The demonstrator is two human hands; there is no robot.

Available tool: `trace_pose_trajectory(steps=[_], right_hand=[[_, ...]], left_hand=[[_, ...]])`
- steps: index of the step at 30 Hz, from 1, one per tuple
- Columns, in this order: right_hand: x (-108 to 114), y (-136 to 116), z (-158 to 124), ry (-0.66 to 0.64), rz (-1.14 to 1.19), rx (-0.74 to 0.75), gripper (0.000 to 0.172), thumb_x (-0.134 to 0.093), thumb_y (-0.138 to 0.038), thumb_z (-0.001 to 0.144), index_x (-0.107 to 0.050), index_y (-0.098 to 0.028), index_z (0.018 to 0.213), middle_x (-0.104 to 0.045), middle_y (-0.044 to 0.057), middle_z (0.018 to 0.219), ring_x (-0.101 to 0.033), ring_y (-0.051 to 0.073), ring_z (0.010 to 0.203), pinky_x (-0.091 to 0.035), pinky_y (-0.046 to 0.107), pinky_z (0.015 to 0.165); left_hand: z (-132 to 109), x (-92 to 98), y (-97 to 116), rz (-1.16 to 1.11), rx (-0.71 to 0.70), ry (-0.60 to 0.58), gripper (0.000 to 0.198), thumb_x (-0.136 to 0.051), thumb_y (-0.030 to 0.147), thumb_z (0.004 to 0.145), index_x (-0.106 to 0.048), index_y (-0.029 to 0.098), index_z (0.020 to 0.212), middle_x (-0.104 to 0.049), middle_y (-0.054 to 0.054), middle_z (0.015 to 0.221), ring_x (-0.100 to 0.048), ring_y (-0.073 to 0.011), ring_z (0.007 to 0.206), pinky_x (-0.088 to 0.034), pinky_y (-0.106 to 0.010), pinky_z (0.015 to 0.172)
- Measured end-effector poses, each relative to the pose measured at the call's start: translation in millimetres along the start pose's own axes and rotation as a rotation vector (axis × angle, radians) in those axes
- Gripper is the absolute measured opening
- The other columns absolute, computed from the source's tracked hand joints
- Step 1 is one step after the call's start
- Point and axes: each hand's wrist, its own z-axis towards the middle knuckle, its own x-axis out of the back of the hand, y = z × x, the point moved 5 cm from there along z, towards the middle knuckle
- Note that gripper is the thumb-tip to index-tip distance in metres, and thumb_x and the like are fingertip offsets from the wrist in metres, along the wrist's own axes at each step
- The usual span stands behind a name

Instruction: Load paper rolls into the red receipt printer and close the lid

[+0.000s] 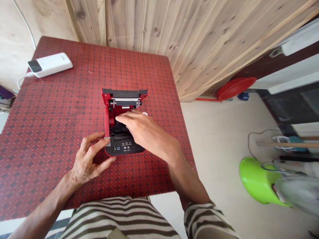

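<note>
A small red and black printer [123, 146] sits in the middle of the red patterned table [54, 113] with its lid [124, 94] flipped up toward the wall. My right hand [142, 131] lies palm-down over the open paper bay, fingers stretched out and reaching into it. My left hand [91, 157] rests at the printer's front left corner, fingers curled, its fingertips touching the grey latch tab [107, 141] there. What lies inside the bay under my right hand is hidden.
A white power bank [50, 64] with a white cable lies at the table's far left corner. A wood-plank wall stands behind the table. On the floor to the right are a red basin [235, 87] and a green plastic object [259, 182].
</note>
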Motion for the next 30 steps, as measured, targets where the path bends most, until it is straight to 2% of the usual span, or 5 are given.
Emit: trace_pose_trajectory(steps=[9, 14, 16, 23, 30], right_hand=[[0, -5, -36, 0.224, 0.126, 0.122, 0.02, -0.056, -0.012, 0.104, -0.075, -0.017, 0.107, -0.073, 0.009, 0.104, -0.061, 0.021, 0.099, -0.055, 0.038, 0.093], [-7, -9, -45, 0.376, -0.047, 0.088, 0.025, -0.052, -0.017, 0.107, -0.074, -0.017, 0.095, -0.07, 0.008, 0.097, -0.059, 0.02, 0.092, -0.055, 0.033, 0.088], [-11, -13, -53, 0.411, -0.07, 0.085, 0.024, -0.054, -0.022, 0.107, -0.074, -0.016, 0.094, -0.071, 0.009, 0.097, -0.059, 0.02, 0.09, -0.056, 0.033, 0.086], [-25, -25, -78, 0.456, -0.203, 0.053, 0.024, -0.057, -0.021, 0.105, -0.069, -0.012, 0.124, -0.075, 0.014, 0.122, -0.063, 0.024, 0.097, -0.057, 0.04, 0.086], [-28, -30, -81, 0.528, -0.279, 0.053, 0.025, -0.062, -0.016, 0.102, -0.068, -0.008, 0.125, -0.076, 0.013, 0.121, -0.067, 0.024, 0.097, -0.058, 0.04, 0.083]], left_hand=[[60, 29.6, 0, 0.007, -0.026, 0.049, 0.076, -0.074, 0.054, 0.088, -0.046, 0.023, 0.152, -0.059, -0.013, 0.141, -0.058, -0.0301, 0.129, -0.056, -0.051, 0.108], [117, 17.7, -11, 0.096, -0.041, 0.0, 0.086, -0.057, 0.063, 0.099, -0.024, 0.014, 0.162, -0.036, -0.014, 0.166, -0.035, -0.0307, 0.154, -0.036, -0.055, 0.127], [126, 11.7, -14, 0.06, -0.042, -0.061, 0.085, -0.051, 0.063, 0.101, -0.021, 0.013, 0.162, -0.042, -0.012, 0.163, -0.042, -0.0283, 0.149, -0.036, -0.054, 0.126], [84, 14.3, 8, 0.036, -0.213, -0.154, 0.095, -0.069, 0.069, 0.087, -0.038, 0.014, 0.159, -0.057, -0.018, 0.142, -0.057, -0.0326, 0.132, -0.052, -0.052, 0.114], [47, 2.5, 17, 0.079, -0.249, -0.168, 0.089, -0.077, 0.061, 0.085, -0.046, 0.013, 0.153, -0.059, -0.02, 0.136, -0.058, -0.0361, 0.133, -0.05, -0.054, 0.115]])
